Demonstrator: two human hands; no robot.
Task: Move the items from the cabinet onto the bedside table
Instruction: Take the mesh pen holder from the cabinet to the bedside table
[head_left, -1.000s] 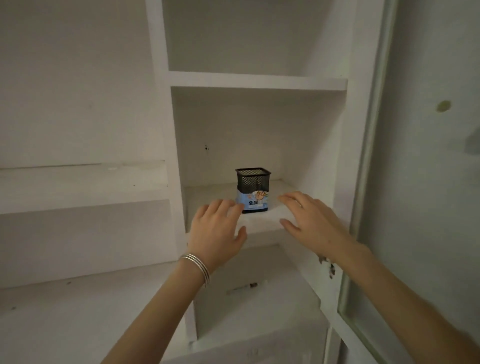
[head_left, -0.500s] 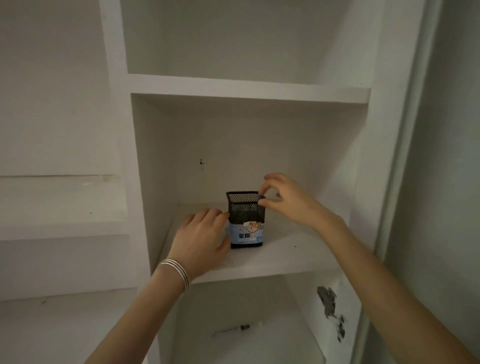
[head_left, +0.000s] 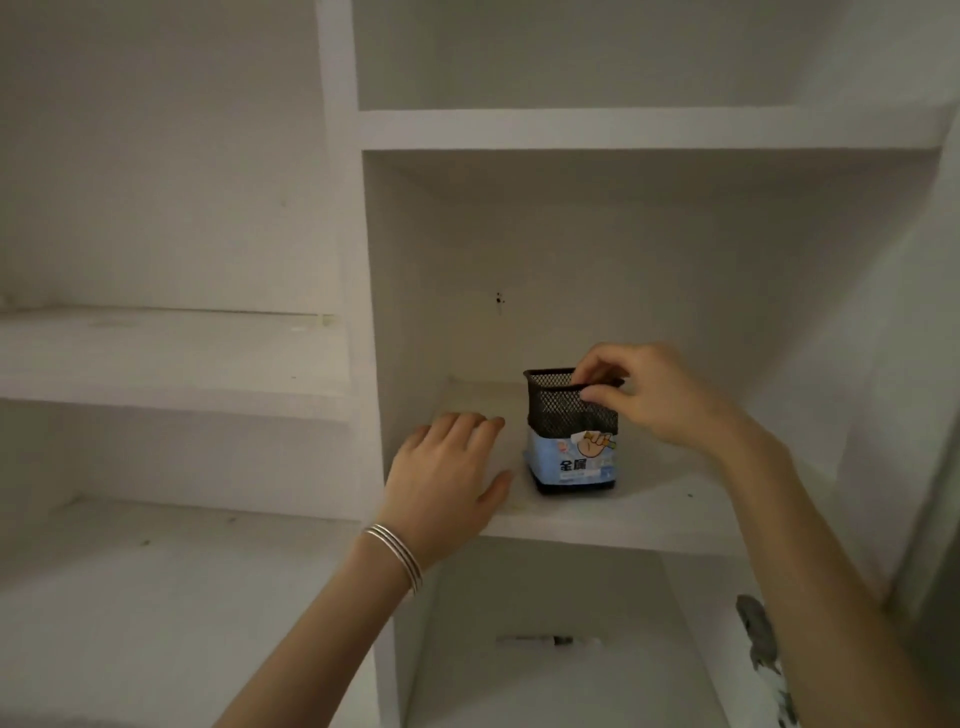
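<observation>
A black mesh pen holder (head_left: 563, 415) with a light blue paper label around its lower half stands on the middle shelf (head_left: 644, 512) of the white cabinet. My right hand (head_left: 654, 395) pinches its upper right rim between thumb and fingers. My left hand (head_left: 447, 473) lies flat on the shelf just left of the holder, fingers spread, a small gap away from it; silver bangles circle that wrist. The holder's inside cannot be seen.
A white pen or marker (head_left: 540, 640) lies on the lower shelf below. A vertical cabinet divider (head_left: 358, 291) stands left of the compartment, with wider shelves (head_left: 171, 358) beyond it. The compartment's right wall has chipped paint (head_left: 756, 631) low down.
My right hand has closed its pinch on the holder's rim. My left hand has drawn back a little from the holder's side. The view has shifted left, so the cabinet sits further right.
</observation>
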